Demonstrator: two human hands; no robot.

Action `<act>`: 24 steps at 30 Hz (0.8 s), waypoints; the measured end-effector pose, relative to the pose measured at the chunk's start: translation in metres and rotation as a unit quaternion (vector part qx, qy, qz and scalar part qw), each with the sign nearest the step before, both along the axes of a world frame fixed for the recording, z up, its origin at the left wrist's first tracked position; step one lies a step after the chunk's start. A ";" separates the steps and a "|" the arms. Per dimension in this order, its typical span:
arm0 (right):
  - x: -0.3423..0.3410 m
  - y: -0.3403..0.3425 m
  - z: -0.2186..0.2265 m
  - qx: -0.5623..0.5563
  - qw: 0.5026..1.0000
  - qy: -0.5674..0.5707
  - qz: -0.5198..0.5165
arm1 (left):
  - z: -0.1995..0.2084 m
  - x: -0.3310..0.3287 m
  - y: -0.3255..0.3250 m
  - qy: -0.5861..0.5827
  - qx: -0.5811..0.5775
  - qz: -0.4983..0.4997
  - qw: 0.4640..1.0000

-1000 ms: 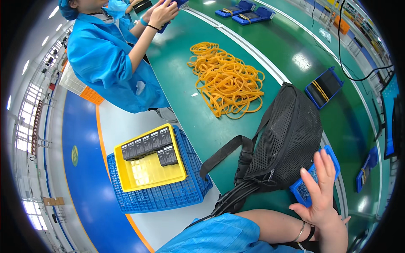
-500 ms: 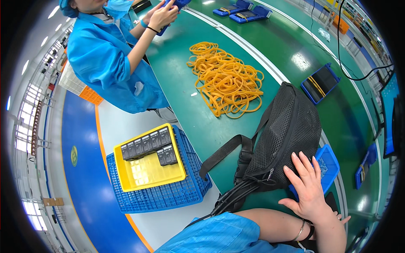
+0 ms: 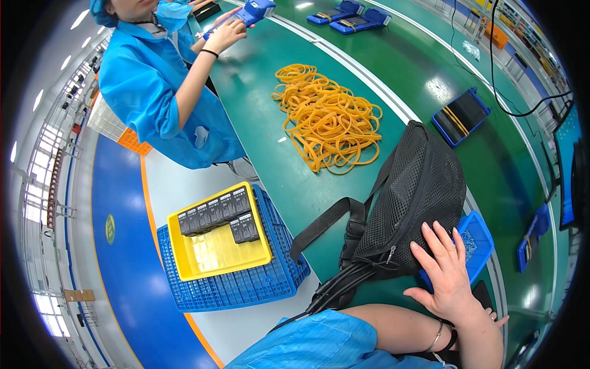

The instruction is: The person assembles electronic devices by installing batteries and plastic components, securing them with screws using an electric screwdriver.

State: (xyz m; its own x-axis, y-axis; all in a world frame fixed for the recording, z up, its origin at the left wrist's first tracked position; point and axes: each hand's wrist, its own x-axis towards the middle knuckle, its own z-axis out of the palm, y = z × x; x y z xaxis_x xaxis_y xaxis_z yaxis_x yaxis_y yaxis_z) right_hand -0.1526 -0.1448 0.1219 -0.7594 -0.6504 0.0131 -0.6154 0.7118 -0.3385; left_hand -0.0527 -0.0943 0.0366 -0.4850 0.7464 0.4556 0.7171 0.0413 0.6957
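My right hand [image 3: 447, 277] is spread open, fingers apart, at the lower end of a black mesh waist bag [image 3: 418, 197] and in front of a blue bin [image 3: 482, 246]. The bin holds small pale pieces. Whether the fingertips press on the bag, I cannot tell. Beneath my right forearm crosses my left arm, with a bracelet at its wrist. Most of my left hand [image 3: 500, 319] is hidden there; only stretched fingers, one with a ring, show past the right wrist. Black cables [image 3: 344, 284] and a strap with a buckle [image 3: 355, 229] lie beside the bag.
A heap of yellow rubber bands [image 3: 332, 120] lies on the green table [image 3: 270, 147]. At left, a yellow tray [image 3: 209, 264] of black boxes sits on a blue crate [image 3: 230, 294]. Banded blue cases [image 3: 462, 118] stand along the line. A co-worker [image 3: 153, 92] holds a blue device [image 3: 253, 12].
The co-worker's hands and blue device have come down and into fuller view. Several blue cases on the line have shifted slightly left. My hands stay in place.
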 end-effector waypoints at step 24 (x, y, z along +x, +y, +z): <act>-0.002 -0.003 -0.001 0.002 1.000 -0.003 -0.008 | -0.002 -0.013 0.003 -0.044 0.031 0.009 0.998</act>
